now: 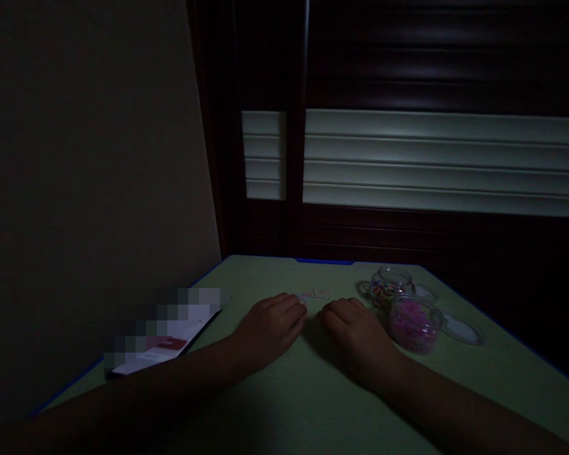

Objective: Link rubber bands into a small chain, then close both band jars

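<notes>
My left hand (271, 328) rests low over the green table, its fingers curled together and pointing right. Facing it across a narrow gap is my right hand (353, 332), also with bent, closed fingers. In the dim light I cannot make out what either hand holds, if anything. Just beyond the fingertips lie several small pale, thin pieces (313, 295). Right of my right hand stands a clear jar of pink and purple bits (415, 323). Behind it is another clear jar with small multicoloured loops (384, 292).
Two clear round lids lie beside the jars, the nearer lid (464, 330) flat at the right. A flat device with a partly blurred bright screen (177, 328) lies along the left edge. The green table (294, 404) has blue edging. A wall and dark slatted panels stand behind.
</notes>
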A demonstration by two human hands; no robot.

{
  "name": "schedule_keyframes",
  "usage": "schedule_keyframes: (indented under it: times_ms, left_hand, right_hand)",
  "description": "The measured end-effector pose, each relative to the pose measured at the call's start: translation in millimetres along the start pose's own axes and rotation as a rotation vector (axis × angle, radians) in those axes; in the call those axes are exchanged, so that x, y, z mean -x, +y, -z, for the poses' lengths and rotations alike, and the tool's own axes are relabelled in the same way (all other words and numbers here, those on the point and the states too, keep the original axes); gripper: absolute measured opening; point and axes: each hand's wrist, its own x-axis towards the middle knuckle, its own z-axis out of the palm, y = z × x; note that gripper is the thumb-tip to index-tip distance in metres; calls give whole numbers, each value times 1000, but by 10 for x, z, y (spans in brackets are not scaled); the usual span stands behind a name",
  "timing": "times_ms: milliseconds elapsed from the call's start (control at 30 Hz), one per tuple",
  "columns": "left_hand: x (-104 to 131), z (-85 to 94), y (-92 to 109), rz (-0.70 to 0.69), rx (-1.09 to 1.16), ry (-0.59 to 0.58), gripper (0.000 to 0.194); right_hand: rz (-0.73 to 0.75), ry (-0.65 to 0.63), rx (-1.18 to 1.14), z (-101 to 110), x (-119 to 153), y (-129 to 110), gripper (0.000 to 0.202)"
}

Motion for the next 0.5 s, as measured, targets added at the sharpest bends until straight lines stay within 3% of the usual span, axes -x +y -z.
schedule_keyframes:
  times_ms: [267,400,500]
  left_hand:
    - [-4,-1,11,-9,-40,-12,16]
    - [2,-17,-4,-18,-44,-6,16]
    - [-1,-28,-16,-23,-40,-3,17]
  right_hand:
    - [170,-34,202,67,-1,-28,14]
    - [279,-64,255,207,62,90,16]
    - [270,-54,286,350,146,269,19]
